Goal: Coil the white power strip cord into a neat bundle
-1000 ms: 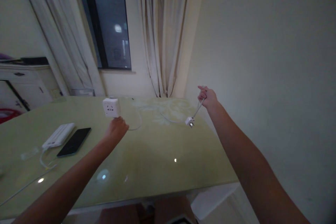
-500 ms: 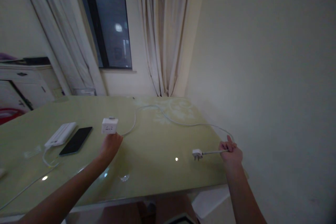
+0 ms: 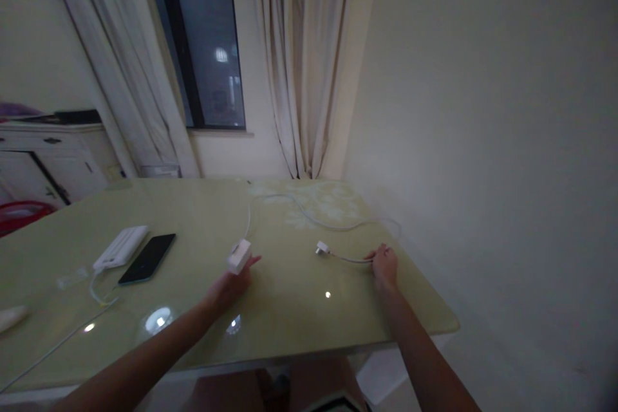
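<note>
My left hand is closed on the small white socket block of an extension cord, with one finger pointing out to the right. The block is tilted, and its outlet holes do not show now. From it the pale cord curves across the far part of the table and round towards the right edge. My right hand grips the cord a short way behind its white plug. The plug points left, with its prongs angled downward.
On the left of the glossy table lie a white power bank with a short cable and a dark phone. A thin cable runs to the lower left. The wall borders the table's right side.
My left hand has moved right and turned the socket block, so its outlet face no longer shows. My right hand has moved left and slightly up, carrying the plug left.
</note>
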### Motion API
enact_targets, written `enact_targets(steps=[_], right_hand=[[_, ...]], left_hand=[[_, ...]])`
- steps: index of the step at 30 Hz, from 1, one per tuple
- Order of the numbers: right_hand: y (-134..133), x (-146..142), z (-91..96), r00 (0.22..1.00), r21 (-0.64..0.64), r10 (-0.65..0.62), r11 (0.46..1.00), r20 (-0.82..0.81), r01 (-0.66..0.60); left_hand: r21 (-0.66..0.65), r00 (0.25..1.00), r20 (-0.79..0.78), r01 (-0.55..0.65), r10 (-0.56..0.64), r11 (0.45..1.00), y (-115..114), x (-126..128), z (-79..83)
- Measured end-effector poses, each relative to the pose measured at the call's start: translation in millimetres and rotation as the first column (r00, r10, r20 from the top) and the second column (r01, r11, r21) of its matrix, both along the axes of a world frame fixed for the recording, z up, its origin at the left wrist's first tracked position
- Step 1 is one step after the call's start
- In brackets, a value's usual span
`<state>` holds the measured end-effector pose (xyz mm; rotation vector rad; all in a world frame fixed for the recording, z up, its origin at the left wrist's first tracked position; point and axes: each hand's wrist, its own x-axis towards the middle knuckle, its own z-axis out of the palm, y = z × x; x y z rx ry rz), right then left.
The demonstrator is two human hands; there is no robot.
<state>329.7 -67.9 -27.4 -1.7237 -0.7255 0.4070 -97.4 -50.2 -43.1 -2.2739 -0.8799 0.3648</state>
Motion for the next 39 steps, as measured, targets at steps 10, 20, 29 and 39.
enact_targets(steps=[10, 20, 29, 39], right_hand=[[-17.1, -0.4, 2.3, 0.82, -0.39, 0.186, 0.92, 0.541, 0.048], [-16.1, 2.7, -4.3, 0.819, -0.353, 0.181, 0.935, 0.544, 0.028], [-14.7, 5.1, -10.9, 0.844, -0.304, 0.149, 0.952, 0.515, 0.018], [-17.3, 2.0, -4.2, 0.803, -0.417, 0.23, 0.909, 0.55, 0.025]], left_hand=[[-0.126, 0.655, 0.756, 0.159, -0.009, 0.979, -7.4, 34.3, 38.1], [-0.001, 0.71, 0.659, 0.33, -0.248, 0.944, -20.0, 27.2, 20.0], [0.207, 0.587, 0.463, 0.657, -0.664, 0.725, -21.9, 14.3, 10.0], [0.036, 0.714, 0.619, 0.39, -0.327, 0.92, 15.7, 16.5, -2.7]])
